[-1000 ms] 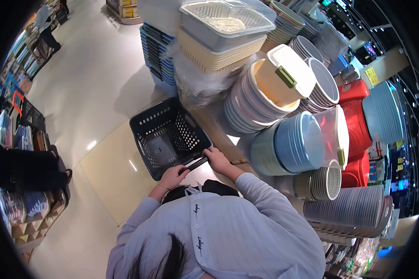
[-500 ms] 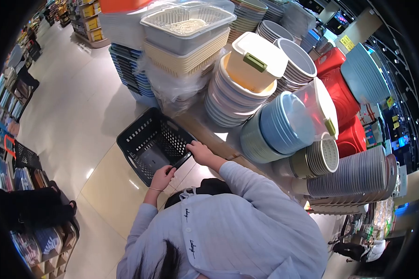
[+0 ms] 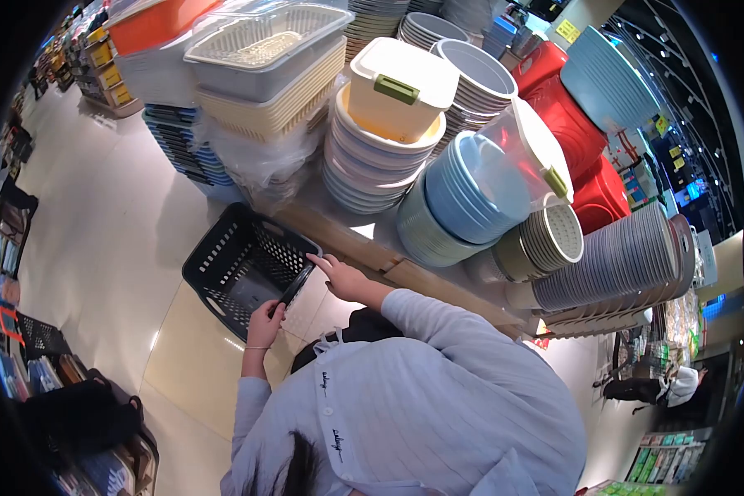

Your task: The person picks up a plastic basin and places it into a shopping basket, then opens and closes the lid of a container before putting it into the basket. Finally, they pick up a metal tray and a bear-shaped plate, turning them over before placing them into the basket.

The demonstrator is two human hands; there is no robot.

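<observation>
A black plastic shopping basket [image 3: 223,248] stands on the tiled floor beside a low wooden display platform. Its dark handle [image 3: 293,285] runs along the near rim. My left hand [image 3: 264,314] holds the lower end of that handle. My right hand [image 3: 339,277] grips its upper end, close to the platform's edge. The basket looks empty inside, as far as the mesh shows. I wear a pale blue long-sleeved shirt.
The wooden platform [image 3: 364,248] carries stacked basins [image 3: 471,190], cream tubs with green latches [image 3: 397,83], lidded crates [image 3: 264,58], red bins [image 3: 570,124] and grey colanders [image 3: 620,264]. Shelves line the left aisle [image 3: 8,215]. A person [image 3: 661,384] stands far right.
The view has swung left and downward, so the basket and both hands sit lower-left in the frame. Both hands stay on the handle, and the right hand has shifted along it.
</observation>
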